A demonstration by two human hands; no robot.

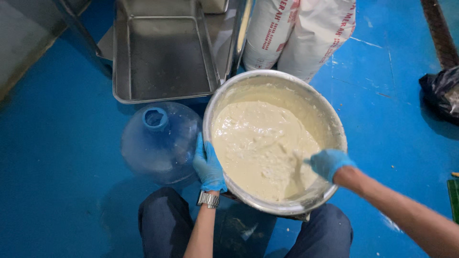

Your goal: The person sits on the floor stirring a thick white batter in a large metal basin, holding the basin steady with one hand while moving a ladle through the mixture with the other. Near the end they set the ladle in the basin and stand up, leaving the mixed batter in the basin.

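Head view is showing the blue floor (pixel 57 157) spreading out under everything I am working over. At the top, a rectangular steel tray (pixel 162 57) is lying flat, and just to its right two white sacks (pixel 296 33) are standing side by side, with a black bag (pixel 442 93) sitting well apart at the right edge. Closer to me, the big round metal basin (pixel 330 119) is resting between my knees, nearly touching the sacks at its far rim, and it is holding a thick, pale cream batter (pixel 258 143) that is smeared up the inner wall. Just beside the basin on my left, an empty clear water jug (pixel 158 143) is standing with its blue neck facing up. My left hand (pixel 209 165), in a blue glove with a metal watch (pixel 208 199) on the wrist, is gripping the basin's near left rim, fingers curled over the edge. My right hand (pixel 329 163), also gloved in blue, is closing around a handle that is dipping into the batter near the right wall; the tool itself is too blurred for me to name.
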